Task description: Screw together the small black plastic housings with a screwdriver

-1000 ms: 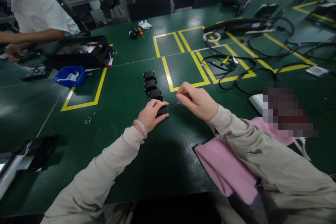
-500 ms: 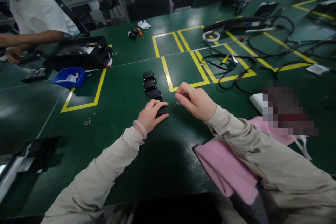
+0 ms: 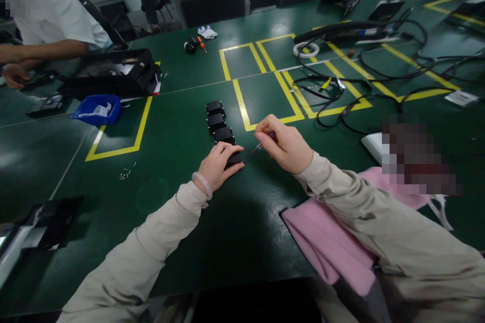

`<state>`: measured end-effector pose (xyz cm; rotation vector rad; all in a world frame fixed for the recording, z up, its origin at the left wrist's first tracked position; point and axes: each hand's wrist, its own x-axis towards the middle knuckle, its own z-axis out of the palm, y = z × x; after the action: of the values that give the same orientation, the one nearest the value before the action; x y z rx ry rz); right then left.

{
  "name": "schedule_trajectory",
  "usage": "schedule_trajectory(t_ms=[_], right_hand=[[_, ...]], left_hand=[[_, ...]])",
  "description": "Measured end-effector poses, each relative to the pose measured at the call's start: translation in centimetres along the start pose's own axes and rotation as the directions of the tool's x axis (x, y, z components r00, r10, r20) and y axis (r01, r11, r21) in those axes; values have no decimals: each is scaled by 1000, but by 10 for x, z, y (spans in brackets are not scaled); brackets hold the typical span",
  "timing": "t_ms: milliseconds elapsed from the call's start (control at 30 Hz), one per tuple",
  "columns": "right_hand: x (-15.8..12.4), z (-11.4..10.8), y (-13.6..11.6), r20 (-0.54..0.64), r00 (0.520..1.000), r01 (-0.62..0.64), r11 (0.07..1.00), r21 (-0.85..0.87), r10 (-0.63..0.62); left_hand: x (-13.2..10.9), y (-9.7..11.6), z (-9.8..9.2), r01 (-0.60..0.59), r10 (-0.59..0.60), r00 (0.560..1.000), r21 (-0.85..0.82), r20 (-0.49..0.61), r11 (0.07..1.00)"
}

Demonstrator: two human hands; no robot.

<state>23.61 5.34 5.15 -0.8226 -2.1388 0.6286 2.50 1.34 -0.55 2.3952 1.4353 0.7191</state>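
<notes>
A row of small black blocks [image 3: 219,122] lies on the green table [image 3: 182,126]. My left hand [image 3: 217,163] lies closed over the nearest block [image 3: 234,158], pressing it to the table. My right hand [image 3: 285,145] is pinched round a small screwdriver [image 3: 259,146] with a dark red handle. Its thin metal tip points left and down at the right edge of that nearest block.
Several loose screws [image 3: 127,173] lie left of my hands. A blue tray [image 3: 97,109] and black cases [image 3: 113,71] stand at the back left, near another person's arm [image 3: 41,53]. Tangled black cables [image 3: 352,81] spread across the right. A pink cloth [image 3: 333,242] lies under my right arm.
Both hands stay where they were on the block and the screwdriver. Only the view has shifted slightly.
</notes>
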Motion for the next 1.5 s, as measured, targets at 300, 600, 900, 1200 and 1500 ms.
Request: schedule_trajectory(t_ms=[300, 600, 900, 1200, 1500], right_hand=[[14, 4, -11, 52, 998, -21, 992, -124, 28], [32, 14, -25, 40, 984, -154, 943, -294, 173], [16, 17, 0, -161, 987, -10, 992, -129, -11], [7, 17, 0, -166, 985, 38, 996, -78, -51], [5, 9, -3, -102, 995, 11, 994, -109, -22]], left_hand=[[0, -1, 1, -18, 18, 1000, 13, -20, 1000], [0, -2, 1, -37, 38, 999, 18, -32, 999], [-1, -1, 0, -21, 21, 1000, 0, -20, 1000], [0, -1, 0, -16, 16, 1000, -10, -16, 1000], [-1, -3, 1, -26, 26, 999, -7, -24, 1000]])
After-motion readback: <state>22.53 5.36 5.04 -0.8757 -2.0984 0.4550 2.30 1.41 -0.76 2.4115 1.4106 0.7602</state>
